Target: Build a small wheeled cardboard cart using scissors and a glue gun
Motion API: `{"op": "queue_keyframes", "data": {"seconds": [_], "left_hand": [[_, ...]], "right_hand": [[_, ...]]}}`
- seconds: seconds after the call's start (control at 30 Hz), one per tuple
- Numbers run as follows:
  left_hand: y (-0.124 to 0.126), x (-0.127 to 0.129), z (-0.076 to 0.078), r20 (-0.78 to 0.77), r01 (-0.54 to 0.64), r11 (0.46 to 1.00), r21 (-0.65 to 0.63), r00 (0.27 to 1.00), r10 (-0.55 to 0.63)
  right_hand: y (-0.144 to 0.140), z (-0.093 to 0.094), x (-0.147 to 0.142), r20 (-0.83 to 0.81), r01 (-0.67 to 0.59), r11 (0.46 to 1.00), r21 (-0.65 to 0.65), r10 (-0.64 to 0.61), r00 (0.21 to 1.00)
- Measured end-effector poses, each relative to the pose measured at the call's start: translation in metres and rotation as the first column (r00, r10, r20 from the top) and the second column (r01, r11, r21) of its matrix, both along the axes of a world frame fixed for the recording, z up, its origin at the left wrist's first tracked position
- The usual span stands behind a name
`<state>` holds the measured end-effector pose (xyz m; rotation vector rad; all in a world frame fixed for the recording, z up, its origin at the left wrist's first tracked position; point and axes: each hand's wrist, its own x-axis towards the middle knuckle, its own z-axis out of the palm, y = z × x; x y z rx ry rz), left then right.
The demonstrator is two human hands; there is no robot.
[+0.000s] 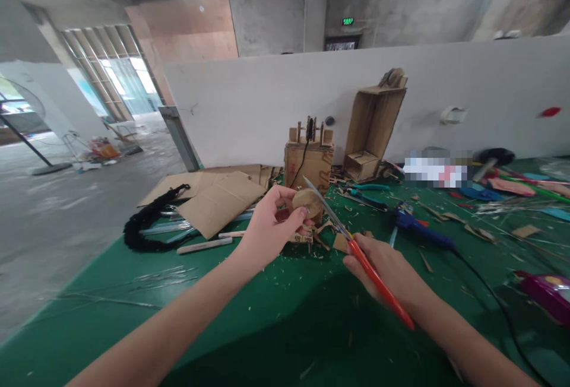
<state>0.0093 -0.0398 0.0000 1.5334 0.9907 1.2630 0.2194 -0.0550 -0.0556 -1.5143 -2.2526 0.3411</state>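
Note:
My left hand (269,227) pinches a small round cardboard disc (306,202) above the green table (267,310). My right hand (387,271) grips scissors with orange-red handles (378,283). Their metal blades (327,208) point up and left, and meet the disc's right edge. Cardboard scraps and slivers (312,238) lie under both hands.
A cardboard box model with wooden pegs (309,158) and a tall open cardboard box (371,126) stand behind the hands against a white partition. Flat cardboard sheets (218,197), a black braided cord (149,221), a blue glue gun (421,230), pliers (367,192) and a purple object (545,292) lie around.

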Motion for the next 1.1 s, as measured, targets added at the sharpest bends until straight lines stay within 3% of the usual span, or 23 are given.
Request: {"op": "queue_keyframes", "data": {"seconds": [0.4,0.6,0.87,1.1], "left_hand": [[0.003,-0.001,-0.002,0.038,0.003,1.000,-0.024,0.999,-0.002],[0.004,-0.001,-0.003,0.080,0.018,1.000,-0.023,0.997,-0.016],[0.009,-0.002,-0.007,0.179,-0.022,0.996,-0.083,0.983,0.036],[0.009,-0.002,-0.005,0.256,0.088,0.991,-0.097,0.965,-0.061]], "right_hand": [[-0.003,-0.001,0.002,0.081,0.019,0.980,0.196,-0.035,0.996],[-0.005,-0.004,0.000,0.016,0.043,0.957,0.288,-0.049,0.999],[0.000,-0.002,-0.001,-0.020,0.000,0.992,0.123,0.002,1.000],[0.000,-0.004,0.003,-0.088,-0.087,0.995,0.049,0.091,0.992]]}}
